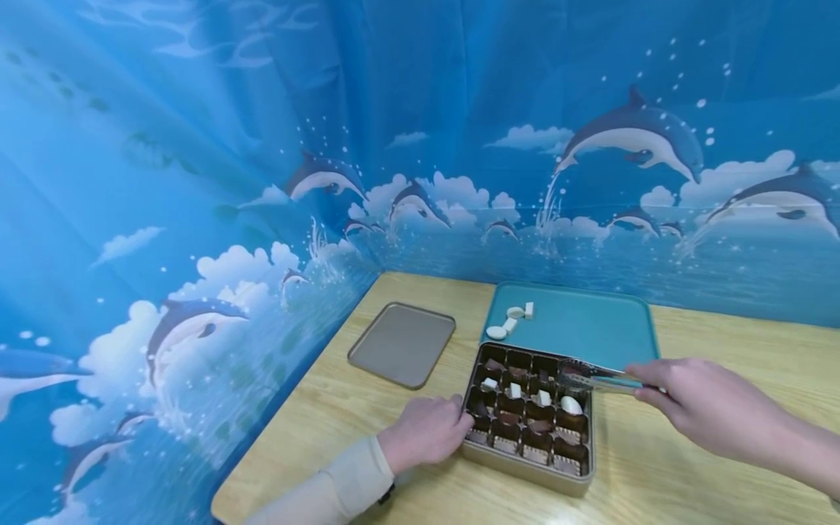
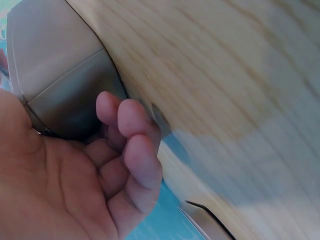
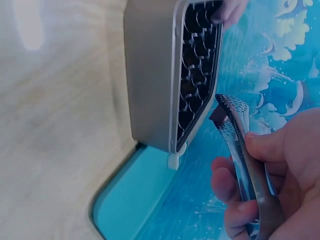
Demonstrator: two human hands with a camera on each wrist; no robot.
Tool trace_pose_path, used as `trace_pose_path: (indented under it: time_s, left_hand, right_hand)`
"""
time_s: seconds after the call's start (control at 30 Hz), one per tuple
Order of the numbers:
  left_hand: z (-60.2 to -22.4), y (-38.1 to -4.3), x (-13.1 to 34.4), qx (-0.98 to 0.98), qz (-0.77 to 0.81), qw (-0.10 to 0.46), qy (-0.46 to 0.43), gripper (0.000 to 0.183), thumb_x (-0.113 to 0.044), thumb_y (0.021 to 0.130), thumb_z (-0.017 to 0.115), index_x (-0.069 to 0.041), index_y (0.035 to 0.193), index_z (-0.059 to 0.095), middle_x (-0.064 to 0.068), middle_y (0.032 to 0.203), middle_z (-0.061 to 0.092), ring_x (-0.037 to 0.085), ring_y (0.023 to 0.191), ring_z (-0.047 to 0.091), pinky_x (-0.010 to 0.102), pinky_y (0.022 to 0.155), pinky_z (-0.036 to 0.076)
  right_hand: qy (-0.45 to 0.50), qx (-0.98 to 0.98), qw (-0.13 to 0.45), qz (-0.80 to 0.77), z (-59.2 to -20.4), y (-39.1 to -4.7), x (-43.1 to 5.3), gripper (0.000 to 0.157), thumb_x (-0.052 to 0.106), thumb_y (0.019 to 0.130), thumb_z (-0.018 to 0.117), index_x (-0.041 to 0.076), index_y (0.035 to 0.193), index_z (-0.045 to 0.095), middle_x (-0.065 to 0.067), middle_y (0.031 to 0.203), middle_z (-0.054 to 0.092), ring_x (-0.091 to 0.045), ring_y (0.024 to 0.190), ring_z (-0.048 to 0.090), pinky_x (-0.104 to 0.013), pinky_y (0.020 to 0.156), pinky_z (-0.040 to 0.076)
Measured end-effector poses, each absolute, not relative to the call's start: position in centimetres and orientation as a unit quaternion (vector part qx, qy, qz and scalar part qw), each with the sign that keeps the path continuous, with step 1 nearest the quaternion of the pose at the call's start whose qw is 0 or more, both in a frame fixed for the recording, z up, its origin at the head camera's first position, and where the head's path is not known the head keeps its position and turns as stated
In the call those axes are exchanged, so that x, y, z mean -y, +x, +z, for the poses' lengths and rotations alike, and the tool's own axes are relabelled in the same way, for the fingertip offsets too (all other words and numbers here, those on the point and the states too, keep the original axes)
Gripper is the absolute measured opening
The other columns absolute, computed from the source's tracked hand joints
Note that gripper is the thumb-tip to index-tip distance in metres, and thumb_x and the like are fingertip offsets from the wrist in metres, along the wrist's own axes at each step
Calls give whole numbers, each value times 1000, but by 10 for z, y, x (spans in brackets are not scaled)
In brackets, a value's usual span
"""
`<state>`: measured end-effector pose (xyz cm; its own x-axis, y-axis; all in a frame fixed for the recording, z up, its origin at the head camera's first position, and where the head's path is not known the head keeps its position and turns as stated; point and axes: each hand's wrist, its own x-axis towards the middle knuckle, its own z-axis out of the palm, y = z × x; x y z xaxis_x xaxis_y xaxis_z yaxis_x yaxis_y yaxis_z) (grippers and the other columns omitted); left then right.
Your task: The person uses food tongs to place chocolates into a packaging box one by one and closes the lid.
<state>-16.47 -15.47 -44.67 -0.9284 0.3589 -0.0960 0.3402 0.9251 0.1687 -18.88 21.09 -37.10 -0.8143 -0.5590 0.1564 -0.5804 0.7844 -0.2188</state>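
A bronze tin (image 1: 525, 470) with a divided black insert stands on the table. Brown chocolates (image 1: 540, 426) and several white pieces (image 1: 544, 398) sit in its compartments. My left hand (image 1: 429, 430) grips the tin's near left side, a fingertip over the rim; its other fingers (image 2: 135, 117) curl loosely beside the wall. In my right hand (image 1: 698, 397) are metal tongs (image 1: 607, 380), their perforated tips over the tin's far right corner. Between those tips, the right wrist view shows a dark brown chocolate (image 3: 218, 115).
Behind the tin lies a teal tray (image 1: 584, 317), with white pieces (image 1: 510, 325) near its left edge. The flat bronze lid (image 1: 403, 344) rests on the wooden table (image 1: 315, 430) to the left. A blue dolphin-print curtain (image 1: 459, 131) borders the table at the back and left.
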Motion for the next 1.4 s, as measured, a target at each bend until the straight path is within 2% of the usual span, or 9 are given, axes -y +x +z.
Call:
trace_pose_path:
  time_s: [0.23,0.43,0.7,0.83,0.97,1.03,1.17,1.27,1.4]
  left_hand:
    - [-447,-166,158,-980,71,56,175,54,-38,106,36,3,131,62,15,117,72,12,64,58,27,54,46]
    - [-448,-167,158,-981,67,51,176,53,-37,106,35,2,129,63,15,115,72,12,62,58,27,51,44]
    - [-448,-166,158,-980,72,57,174,52,-38,106,36,2,125,64,11,98,72,11,58,53,27,51,43]
    - [-448,-165,158,-981,74,59,170,52,-38,106,36,1,124,64,10,98,72,11,57,53,27,50,43]
    - [-448,-164,158,-981,65,59,172,54,-39,106,35,2,130,62,14,117,72,13,64,60,28,53,47]
    - [-448,-164,157,-981,61,57,174,55,-39,106,35,2,132,61,15,122,71,13,65,60,28,53,46]
    - [-449,-164,157,-981,61,52,178,51,-37,106,36,1,124,65,12,107,73,11,59,54,27,49,42]
    - [-449,-165,156,-980,63,49,180,49,-36,106,36,1,121,66,11,102,73,12,59,55,28,48,41]
    - [-449,-165,155,-980,66,49,183,51,-36,106,36,2,127,63,14,111,73,13,62,57,28,50,42]
  right_hand:
    - [312,942,38,118,-385,-172,-213,26,18,89,75,13,115,74,0,108,76,-24,94,73,-40,73,58]
    - [297,946,4,127,-392,-167,-211,27,20,90,74,14,116,74,0,109,76,-23,96,73,-42,76,59]
    - [270,951,-57,136,-398,-169,-212,41,26,93,70,4,127,67,4,105,73,7,68,50,-24,59,45]
    - [257,954,-68,139,-400,-167,-212,45,32,96,67,4,132,64,8,100,70,4,59,42,-23,55,39]
    - [250,957,-62,136,-402,-167,-212,51,40,98,63,5,135,61,7,95,67,1,55,38,-24,53,36]
    - [247,957,-64,135,-402,-168,-212,56,46,96,63,5,135,61,3,97,68,-1,61,50,-28,55,45]
    - [247,957,-62,137,-401,-171,-212,67,56,90,66,4,133,62,-16,120,69,-21,86,71,-47,70,57]
    - [252,956,-44,141,-402,-172,-212,72,55,86,71,1,133,61,-23,122,68,-38,101,70,-56,78,56]
    - [258,955,-25,145,-400,-175,-211,74,45,82,79,-2,135,58,-25,123,68,-38,100,71,-54,80,57]
